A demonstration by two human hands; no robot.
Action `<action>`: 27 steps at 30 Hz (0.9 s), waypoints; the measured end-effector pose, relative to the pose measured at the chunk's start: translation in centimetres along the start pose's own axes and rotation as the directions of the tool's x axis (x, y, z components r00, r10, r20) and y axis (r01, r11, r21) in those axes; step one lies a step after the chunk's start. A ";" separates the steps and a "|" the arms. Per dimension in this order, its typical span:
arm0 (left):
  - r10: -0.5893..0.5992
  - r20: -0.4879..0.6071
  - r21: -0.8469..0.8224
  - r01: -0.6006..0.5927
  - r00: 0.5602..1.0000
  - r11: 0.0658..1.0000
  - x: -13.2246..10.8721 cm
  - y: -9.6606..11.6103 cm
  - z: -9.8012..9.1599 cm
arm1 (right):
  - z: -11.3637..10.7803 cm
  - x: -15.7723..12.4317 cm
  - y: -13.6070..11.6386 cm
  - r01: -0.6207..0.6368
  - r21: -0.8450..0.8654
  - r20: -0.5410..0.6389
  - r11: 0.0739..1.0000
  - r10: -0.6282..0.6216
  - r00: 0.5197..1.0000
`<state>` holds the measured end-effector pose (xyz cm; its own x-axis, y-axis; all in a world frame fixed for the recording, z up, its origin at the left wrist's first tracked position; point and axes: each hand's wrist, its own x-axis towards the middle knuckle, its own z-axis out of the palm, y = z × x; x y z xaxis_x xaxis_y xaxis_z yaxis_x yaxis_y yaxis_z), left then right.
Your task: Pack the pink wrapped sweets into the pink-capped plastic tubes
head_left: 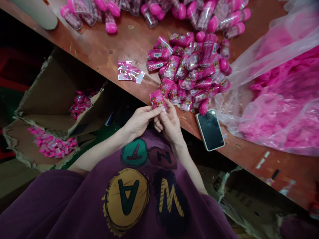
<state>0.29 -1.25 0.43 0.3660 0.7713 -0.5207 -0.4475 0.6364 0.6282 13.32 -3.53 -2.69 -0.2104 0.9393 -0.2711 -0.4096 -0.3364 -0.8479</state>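
Both my hands meet at the table's near edge, with a small candy tube in a pink printed wrapper (157, 99) between them. My left hand (140, 122) is closed, its thumb and fingers pinching the tube's lower end. My right hand (170, 122) grips the same end from the other side, its fingers curled. Part of the tube is hidden behind my fingers. Just beyond lies a pile of candy tubes in pink wrappers (189, 71), several with clear ends. Left of the pile, flat printed wrappers (131, 71) lie on the table.
Unwrapped tubes with pink caps (111, 27) lie along the far side. A phone (210, 129) rests right of my hands, near a clear plastic bag (281, 109) of pink parts. Below the table at left, an open cardboard box (37, 86) holds pink pieces.
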 end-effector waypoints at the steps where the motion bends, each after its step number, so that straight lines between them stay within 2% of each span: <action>1: -0.008 0.029 0.015 0.007 1.000 1.000 -0.1 -0.1 -0.1 | -0.1 0.0 -0.2 -0.025 0.053 0.022 0.998 0.024 0.999; 4: 0.023 0.086 0.094 -0.031 0.996 0.995 -0.2 -0.1 -0.5 | -0.5 0.0 -0.3 -0.044 0.123 0.043 0.991 0.039 0.998; 8: 0.037 0.126 0.181 -0.060 0.991 0.982 -0.2 0.5 -0.9 | -0.8 -0.1 0.3 -0.050 0.120 0.059 0.992 0.043 0.997; 16: 0.162 0.014 0.138 -0.162 0.987 0.977 -0.3 0.6 -0.3 | -1.3 -0.3 0.7 0.005 -0.003 0.024 1.000 -0.005 1.000; 22: 0.137 0.014 0.103 -0.138 0.990 0.985 -0.6 -0.1 -0.1 | -1.5 0.0 1.9 0.074 0.007 -0.001 0.997 -0.074 0.997; 27: 0.140 0.010 0.155 -0.139 0.990 0.978 -0.6 -0.4 -0.5 | -1.5 0.2 2.2 0.091 0.038 -0.023 0.995 -0.090 0.996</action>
<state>-0.14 -2.00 0.24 0.3082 0.8526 -0.4221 -0.3618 0.5154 0.7768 13.74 -3.93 -5.32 -0.1518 0.9671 -0.2041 -0.4607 -0.2519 -0.8511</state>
